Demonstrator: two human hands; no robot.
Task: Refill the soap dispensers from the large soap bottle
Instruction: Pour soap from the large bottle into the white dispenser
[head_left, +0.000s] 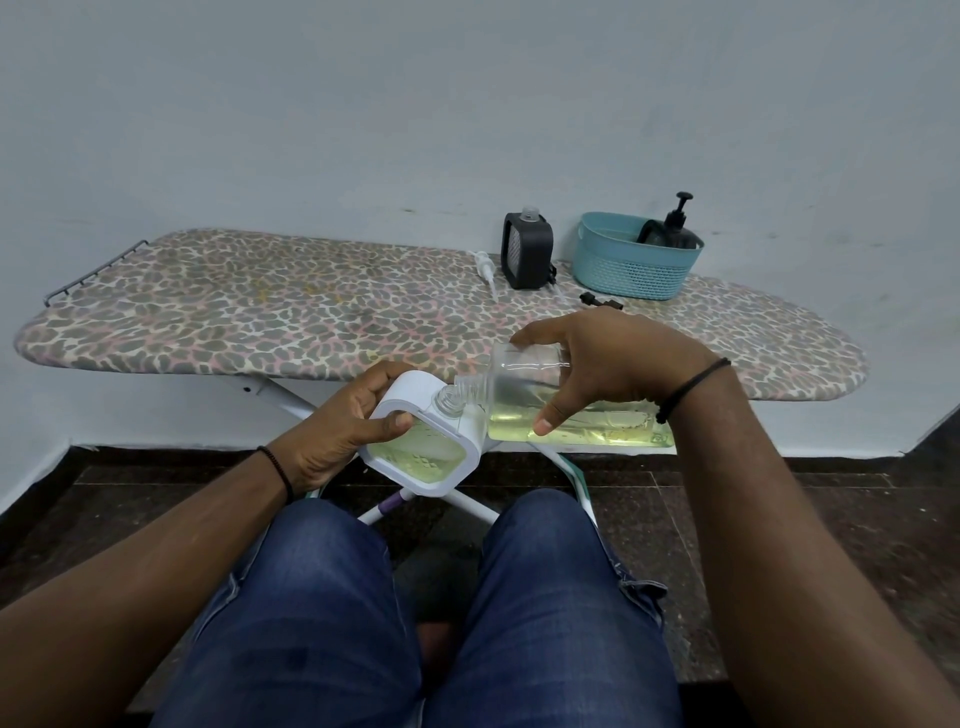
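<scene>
- The left hand (340, 434) holds the white soap dispenser (423, 441) out in the air over the lap. Its fingers (396, 421) are curled round the frame, with the thumb hooked over the edge. The dispenser is tipped, with its clear neck pointing up and to the right.
- Yellow soap already shows inside the dispenser — about how full it is, I cannot tell.
- The right hand (613, 364) holds the large soap bottle (561, 410) lying almost flat. Its fingers are spread wide over the top and the thumb presses underneath.
- The bottle's mouth sits just at the dispenser's neck. To pour well, I think the two mouths should stay lined up and the bottle should tip slowly, so soap does not run down the white side.
- Both things are in front of the near edge of the ironing board (260, 312), not resting on it. A spill would likely land on the jeans or the floor.
- The left part of the board is open room for setting things down.
- Far right at the back stand a black dispenser (527, 252) and a blue basket (631, 265) with a black pump bottle (675, 228) inside — well apart from the hands.
</scene>
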